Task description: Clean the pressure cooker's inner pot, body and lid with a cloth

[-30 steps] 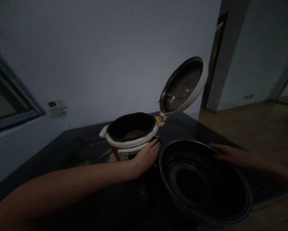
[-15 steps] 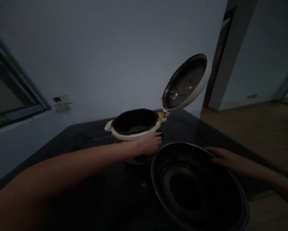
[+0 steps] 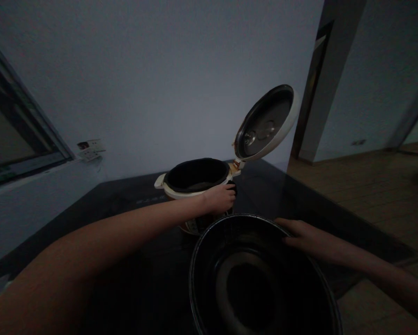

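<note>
A cream rice cooker (image 3: 176,186) stands on a dark glass table (image 3: 125,209) with its lid (image 3: 265,123) swung up and open; its dark inner pot shows. My left hand (image 3: 221,197) is closed on the cooker's near right side, by a black part at the rim. A large dark metal basin (image 3: 258,279) sits in front of the cooker. My right hand (image 3: 300,235) lies on the basin's far right rim, fingers curled over the edge.
A pale wall stands behind the table, with wall sockets (image 3: 90,149) at the left and a window frame (image 3: 16,139) beyond. A wooden floor (image 3: 369,186) and a doorway (image 3: 317,79) are to the right of the table's edge.
The basin has come nearer and to the left with my right hand on its rim. My left hand has risen from the cooker's front panel to its upper right side.
</note>
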A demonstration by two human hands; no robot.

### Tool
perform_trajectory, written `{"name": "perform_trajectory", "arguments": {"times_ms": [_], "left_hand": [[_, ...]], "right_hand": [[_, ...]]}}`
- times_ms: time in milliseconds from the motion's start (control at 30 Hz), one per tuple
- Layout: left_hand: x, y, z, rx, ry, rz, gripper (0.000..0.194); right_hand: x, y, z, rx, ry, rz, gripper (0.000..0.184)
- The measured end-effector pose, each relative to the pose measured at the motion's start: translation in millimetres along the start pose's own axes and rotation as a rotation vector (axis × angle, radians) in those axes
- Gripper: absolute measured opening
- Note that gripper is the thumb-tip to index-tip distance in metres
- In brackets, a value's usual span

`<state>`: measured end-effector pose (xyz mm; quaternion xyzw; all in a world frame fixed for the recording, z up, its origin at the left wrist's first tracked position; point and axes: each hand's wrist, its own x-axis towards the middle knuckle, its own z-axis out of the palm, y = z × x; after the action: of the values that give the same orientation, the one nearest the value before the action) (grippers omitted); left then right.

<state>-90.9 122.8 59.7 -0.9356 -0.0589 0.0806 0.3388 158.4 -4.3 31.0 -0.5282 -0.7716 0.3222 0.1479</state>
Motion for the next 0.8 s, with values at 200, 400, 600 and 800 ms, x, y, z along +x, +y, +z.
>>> {"name": "perform_trajectory", "arguments": {"times_ms": [200,400,600,800], "left_hand": [[1.3,-0.3,2.8,0.000,0.038,0.009,0.015],[-0.1,1.4,6.3,-0.004,0.073,0.002,0.016],[-1.0,2.5,9.9,-0.003,0.095,-0.009,0.015],[-1.7,4.2,11.2,0.002,0.116,-0.019,0.014]], "right_hand": [[11.5,-23.0,17.7,-0.019,-0.019,0.000,0.033],[23.9,-50.6,32.7,0.028,-0.068,-0.046,0.037],[35.9,-70.5,50.2,0.057,-0.072,-0.080,0.049],[49.2,-82.9,64.7,0.035,-0.108,-0.077,0.050]]}}
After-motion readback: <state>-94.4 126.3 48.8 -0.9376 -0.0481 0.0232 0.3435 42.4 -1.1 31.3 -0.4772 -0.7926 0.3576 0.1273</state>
